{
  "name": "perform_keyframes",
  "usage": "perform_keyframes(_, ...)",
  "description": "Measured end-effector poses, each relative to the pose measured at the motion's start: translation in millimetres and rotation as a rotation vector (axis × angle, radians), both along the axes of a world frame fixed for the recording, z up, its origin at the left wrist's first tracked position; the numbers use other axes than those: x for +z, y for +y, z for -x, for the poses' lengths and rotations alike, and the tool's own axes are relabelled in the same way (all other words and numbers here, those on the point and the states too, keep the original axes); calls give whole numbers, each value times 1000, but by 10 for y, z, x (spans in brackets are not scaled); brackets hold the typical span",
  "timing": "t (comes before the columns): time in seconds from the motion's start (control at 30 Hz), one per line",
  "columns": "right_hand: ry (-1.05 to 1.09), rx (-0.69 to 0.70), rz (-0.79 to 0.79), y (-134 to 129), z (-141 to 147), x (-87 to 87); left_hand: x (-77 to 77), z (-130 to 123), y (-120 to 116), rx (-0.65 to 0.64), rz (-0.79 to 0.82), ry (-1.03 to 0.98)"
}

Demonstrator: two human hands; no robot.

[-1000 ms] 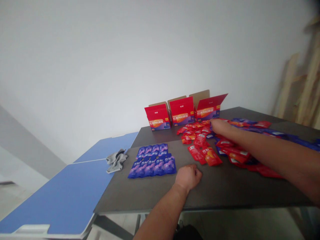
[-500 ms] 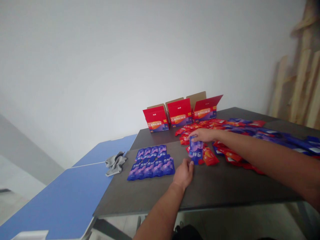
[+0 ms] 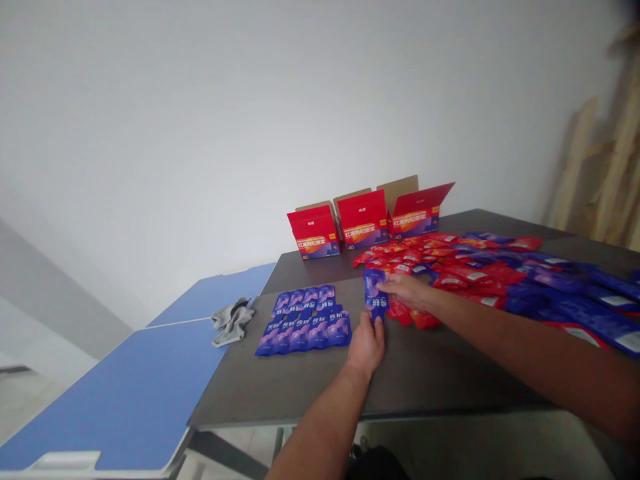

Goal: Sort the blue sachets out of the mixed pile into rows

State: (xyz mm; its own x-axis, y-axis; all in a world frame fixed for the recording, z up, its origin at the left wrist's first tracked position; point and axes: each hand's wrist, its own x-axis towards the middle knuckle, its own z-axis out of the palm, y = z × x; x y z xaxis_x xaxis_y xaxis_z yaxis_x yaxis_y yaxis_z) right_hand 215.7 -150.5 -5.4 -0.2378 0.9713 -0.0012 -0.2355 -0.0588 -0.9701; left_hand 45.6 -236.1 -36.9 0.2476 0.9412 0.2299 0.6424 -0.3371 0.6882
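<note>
A blue-purple sachet (image 3: 376, 293) is held between my two hands. My left hand (image 3: 367, 341) pinches its lower end, and my right hand (image 3: 403, 290) grips its upper right edge. To the left, several like sachets (image 3: 303, 331) lie in two overlapping rows on the dark table (image 3: 280, 390). Right of my hands spreads a loose heap of red sachets (image 3: 470, 275) and blue sachets (image 3: 575, 290). A few red ones lie under and beside my right hand.
Three open red boxes (image 3: 316, 239) stand in a line at the back, by the wall. A grey cloth (image 3: 233, 321) lies on the left table edge, next to a blue table (image 3: 115, 393). Wooden boards (image 3: 577, 163) lean at the far right.
The held sachet has moved left, toward the rows, with my right hand. My left hand stays near the same place at its lower end. The view has shifted slightly.
</note>
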Motion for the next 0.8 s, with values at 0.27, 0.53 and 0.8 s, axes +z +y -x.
perform_keyframes(0.27,-388,-283,60,559,562,92,-74,-19,-20,-110,-36,212)
perform_keyframes(0.53,-570,-112,172,693,1072,-20,-103,-17,-22,-114,-55,251)
perform_keyframes(0.8,-741,-26,132,719,1084,-39,-121,-17,-25,-110,-65,279)
